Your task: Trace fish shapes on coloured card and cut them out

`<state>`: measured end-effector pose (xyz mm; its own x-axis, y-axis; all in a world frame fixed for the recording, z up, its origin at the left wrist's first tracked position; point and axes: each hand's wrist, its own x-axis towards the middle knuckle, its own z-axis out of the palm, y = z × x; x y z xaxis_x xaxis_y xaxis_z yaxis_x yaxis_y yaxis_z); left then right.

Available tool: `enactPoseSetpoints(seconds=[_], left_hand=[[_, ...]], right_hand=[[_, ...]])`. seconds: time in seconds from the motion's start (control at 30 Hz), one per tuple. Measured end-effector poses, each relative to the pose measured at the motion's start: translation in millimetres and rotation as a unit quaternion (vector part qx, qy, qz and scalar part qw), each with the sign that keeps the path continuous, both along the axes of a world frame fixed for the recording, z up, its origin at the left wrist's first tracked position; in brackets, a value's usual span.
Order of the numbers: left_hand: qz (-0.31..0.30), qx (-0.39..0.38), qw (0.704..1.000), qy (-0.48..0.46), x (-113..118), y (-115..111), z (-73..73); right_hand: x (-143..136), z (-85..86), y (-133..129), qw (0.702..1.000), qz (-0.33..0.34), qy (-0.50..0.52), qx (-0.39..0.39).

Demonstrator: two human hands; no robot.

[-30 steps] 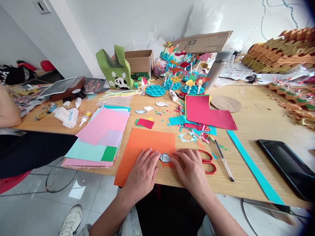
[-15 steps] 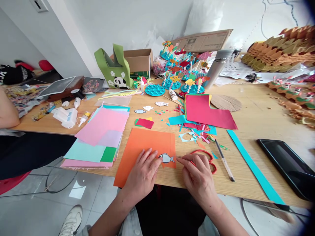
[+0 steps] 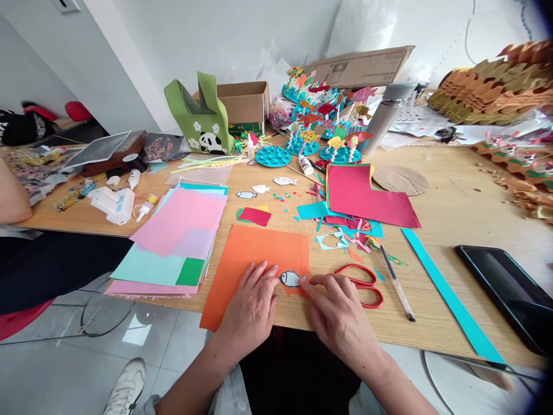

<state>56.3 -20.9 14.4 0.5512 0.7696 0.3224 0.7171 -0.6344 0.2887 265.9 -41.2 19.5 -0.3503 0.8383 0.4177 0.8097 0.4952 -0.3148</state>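
My left hand [image 3: 253, 305] lies flat with its fingers stretched out on a sheet of orange paper [image 3: 263, 248], its fingertips by the head of a small paper fish cutout [image 3: 290, 279]. The fish lies flat near the sheet's right edge, outlined in black. At its tail, the index finger of my right hand [image 3: 339, 314] reaches out and touches it; the other fingers are loosely bent. Red-handled scissors [image 3: 375, 279] rest on the table beside my right hand, their blades hidden under it.
Stacked coloured sheets [image 3: 177, 222] lie left. Behind are more fish cutouts [image 3: 261, 189], paper scraps [image 3: 332, 241] and red paper [image 3: 367, 199]. A pen [image 3: 397, 285], blue strip [image 3: 449, 294] and phone [image 3: 501, 294] lie right. A person's arm [image 3: 12, 196] shows far left.
My right hand has moved left, its index finger going from beside the sheet's edge onto the fish's tail. My left hand stays on the orange paper.
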Motion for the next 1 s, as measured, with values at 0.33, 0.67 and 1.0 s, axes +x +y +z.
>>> enactPoseSetpoints(seconds=[0.33, 0.67, 1.0], left_hand=[[-0.016, 0.001, 0.999, 0.050, -2.1, 1.0, 2.2], [-0.021, 0.010, 0.998, 0.061, -2.5, 1.4, 1.4], [-0.020, 0.018, 0.998, 0.049, -2.2, 1.4, 2.8]], right_hand=[[-1.3, -2.1, 0.4, 1.000, 0.005, -0.009, -0.006], [-1.2, -0.5, 0.6, 1.000, 0.006, 0.003, -0.004], [1.9, 1.9, 1.1, 0.997, -0.038, 0.051, 0.039]])
